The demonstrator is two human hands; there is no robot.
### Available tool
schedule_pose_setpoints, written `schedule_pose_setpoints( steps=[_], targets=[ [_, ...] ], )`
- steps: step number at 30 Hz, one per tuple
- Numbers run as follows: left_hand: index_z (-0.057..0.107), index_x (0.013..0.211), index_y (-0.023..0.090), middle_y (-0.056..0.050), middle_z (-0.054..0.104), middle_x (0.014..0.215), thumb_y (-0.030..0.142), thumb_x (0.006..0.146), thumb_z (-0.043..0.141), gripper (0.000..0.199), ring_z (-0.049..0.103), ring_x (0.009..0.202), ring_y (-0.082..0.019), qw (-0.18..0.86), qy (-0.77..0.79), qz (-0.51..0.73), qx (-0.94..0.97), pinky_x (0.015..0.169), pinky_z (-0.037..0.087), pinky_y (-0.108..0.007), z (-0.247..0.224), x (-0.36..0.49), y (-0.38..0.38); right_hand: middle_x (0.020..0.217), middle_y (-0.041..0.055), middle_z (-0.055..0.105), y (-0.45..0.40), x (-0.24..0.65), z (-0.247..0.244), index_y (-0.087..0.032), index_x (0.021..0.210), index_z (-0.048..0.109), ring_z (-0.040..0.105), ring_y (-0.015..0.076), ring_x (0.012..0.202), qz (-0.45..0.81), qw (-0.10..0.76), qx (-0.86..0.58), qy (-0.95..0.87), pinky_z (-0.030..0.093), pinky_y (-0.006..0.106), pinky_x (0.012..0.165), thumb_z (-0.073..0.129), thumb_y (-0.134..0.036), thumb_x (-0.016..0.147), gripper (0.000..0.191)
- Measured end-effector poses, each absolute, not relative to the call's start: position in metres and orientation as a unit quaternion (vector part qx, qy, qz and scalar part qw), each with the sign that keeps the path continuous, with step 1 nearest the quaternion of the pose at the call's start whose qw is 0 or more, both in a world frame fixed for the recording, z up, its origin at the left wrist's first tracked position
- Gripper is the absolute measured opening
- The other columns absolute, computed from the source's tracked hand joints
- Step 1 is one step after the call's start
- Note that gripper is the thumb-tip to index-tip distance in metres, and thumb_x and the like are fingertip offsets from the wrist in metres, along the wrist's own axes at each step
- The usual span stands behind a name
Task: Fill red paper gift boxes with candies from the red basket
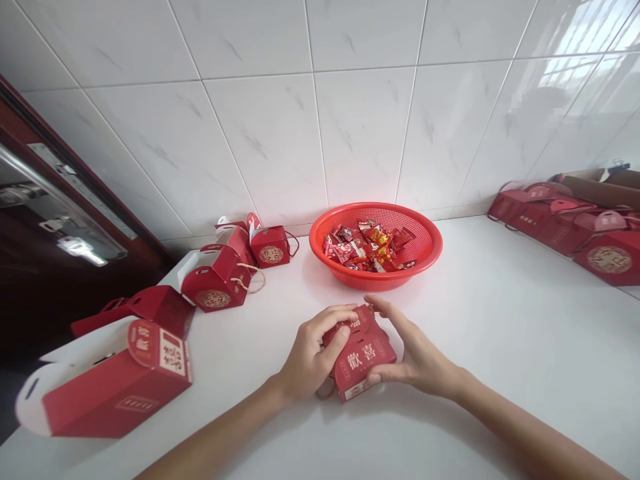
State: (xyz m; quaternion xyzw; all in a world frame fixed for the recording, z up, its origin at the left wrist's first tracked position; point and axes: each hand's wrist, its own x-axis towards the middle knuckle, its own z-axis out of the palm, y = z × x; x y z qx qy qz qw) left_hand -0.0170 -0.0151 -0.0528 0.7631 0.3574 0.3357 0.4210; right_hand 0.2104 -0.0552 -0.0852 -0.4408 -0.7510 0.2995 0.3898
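A small red gift box (367,353) with gold Chinese characters is between my two hands, just in front of the basket. My left hand (316,350) grips its left side, thumb and fingers lying over the top flaps. On the right side, my right hand (417,353) holds it with the thumb at the near edge and the fingers at the far edge. A bit of twisted cord handle (326,388) shows under the box by my left hand. Beyond the hands, a red plastic basket (376,280) contains several wrapped candies (373,247).
Several red boxes with raised flaps line the left side, including a large near box (120,393), a corded box (217,283) and a small box (270,247). More red boxes (545,217) stand at the right by a brown carton (590,187). White tiles back the white counter (480,320).
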Motion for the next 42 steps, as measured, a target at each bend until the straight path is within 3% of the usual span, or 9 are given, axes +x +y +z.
schedule_pose_setpoints(
  steps=[4, 9, 15, 19, 23, 26, 28, 33, 42],
  targets=[
    [0.068, 0.118, 0.021, -0.011, 0.062, 0.144, 0.043, 0.097, 0.055, 0.033, 0.061, 0.129, -0.028, 0.419, 0.330, 0.296, 0.793, 0.109, 0.050, -0.040, -0.046, -0.020, -0.014, 0.158, 0.0183, 0.044, -0.055, 0.211, -0.088, -0.026, 0.162, 0.024, 0.044, 0.0355, 0.146, 0.319, 0.382, -0.429, -0.754, 0.043, 0.053, 0.117, 0.080, -0.064, 0.077, 0.108],
    [0.061, 0.130, 0.023, -0.013, 0.056, 0.149, 0.047, 0.074, 0.081, 0.065, 0.050, 0.138, -0.036, 0.345, 0.324, 0.227, 0.851, 0.116, 0.043, -0.051, -0.034, -0.022, -0.015, 0.154, 0.0192, 0.048, -0.056, 0.209, -0.087, -0.025, 0.160, 0.030, 0.048, 0.0362, 0.143, 0.307, 0.379, -0.428, -0.761, 0.048, 0.051, 0.113, 0.085, -0.059, 0.074, 0.107],
    [0.058, 0.133, 0.022, -0.015, 0.049, 0.154, 0.054, 0.069, 0.084, 0.077, 0.048, 0.140, -0.038, 0.333, 0.332, 0.188, 0.862, 0.115, 0.044, -0.052, -0.032, -0.024, -0.016, 0.153, 0.0192, 0.048, -0.052, 0.218, -0.085, -0.026, 0.161, 0.024, 0.051, 0.0346, 0.140, 0.218, 0.355, -0.411, -0.811, 0.050, 0.048, 0.110, 0.082, -0.064, 0.075, 0.110],
    [0.059, 0.131, 0.024, -0.013, 0.055, 0.149, 0.052, 0.069, 0.084, 0.073, 0.053, 0.135, -0.037, 0.341, 0.330, 0.192, 0.859, 0.112, 0.046, -0.050, -0.029, -0.025, -0.013, 0.139, 0.0172, 0.060, -0.049, 0.231, -0.074, -0.026, 0.161, 0.027, 0.059, 0.0334, 0.129, 0.141, 0.343, -0.408, -0.834, 0.053, 0.048, 0.105, 0.080, -0.067, 0.075, 0.109],
    [0.061, 0.130, 0.025, -0.011, 0.061, 0.141, 0.054, 0.069, 0.083, 0.070, 0.058, 0.127, -0.036, 0.344, 0.340, 0.181, 0.856, 0.106, 0.051, -0.048, -0.024, -0.027, -0.009, 0.101, 0.0097, 0.073, -0.046, 0.240, -0.058, -0.024, 0.142, 0.053, 0.070, 0.0262, 0.095, 0.222, 0.351, -0.432, -0.800, 0.058, 0.042, 0.089, 0.069, -0.071, 0.083, 0.077],
    [0.059, 0.132, 0.026, -0.011, 0.059, 0.144, 0.054, 0.070, 0.083, 0.072, 0.057, 0.127, -0.036, 0.352, 0.342, 0.169, 0.855, 0.107, 0.050, -0.049, -0.024, -0.029, -0.006, 0.076, 0.0027, 0.069, -0.045, 0.243, -0.048, -0.022, 0.120, 0.066, 0.068, 0.0205, 0.074, 0.324, 0.350, -0.488, -0.731, 0.057, 0.034, 0.072, 0.061, -0.061, 0.094, 0.047],
    [0.058, 0.133, 0.026, -0.011, 0.056, 0.147, 0.054, 0.070, 0.083, 0.073, 0.055, 0.130, -0.036, 0.355, 0.341, 0.163, 0.855, 0.109, 0.048, -0.049, -0.024, -0.029, -0.006, 0.066, 0.0000, 0.065, -0.043, 0.246, -0.043, -0.021, 0.105, 0.071, 0.063, 0.0185, 0.065, 0.357, 0.340, -0.513, -0.702, 0.053, 0.032, 0.065, 0.062, -0.055, 0.094, 0.037],
    [0.058, 0.134, 0.027, -0.010, 0.056, 0.147, 0.052, 0.070, 0.083, 0.074, 0.055, 0.129, -0.034, 0.360, 0.342, 0.158, 0.853, 0.108, 0.049, -0.047, -0.024, -0.030, -0.006, 0.064, 0.0018, 0.064, -0.041, 0.258, -0.034, -0.020, 0.072, 0.073, 0.057, 0.0165, 0.062, 0.399, 0.312, -0.526, -0.683, 0.049, 0.031, 0.063, 0.068, -0.056, 0.087, 0.039],
    [0.058, 0.134, 0.025, -0.011, 0.054, 0.148, 0.054, 0.070, 0.083, 0.075, 0.055, 0.130, -0.034, 0.353, 0.365, 0.154, 0.848, 0.108, 0.049, -0.046, -0.023, -0.032, -0.001, 0.060, 0.0026, 0.061, -0.043, 0.279, -0.019, -0.019, 0.067, 0.074, 0.055, 0.0162, 0.063, 0.432, 0.405, -0.525, -0.611, 0.048, 0.031, 0.064, 0.080, -0.057, 0.078, 0.040]
  ],
)
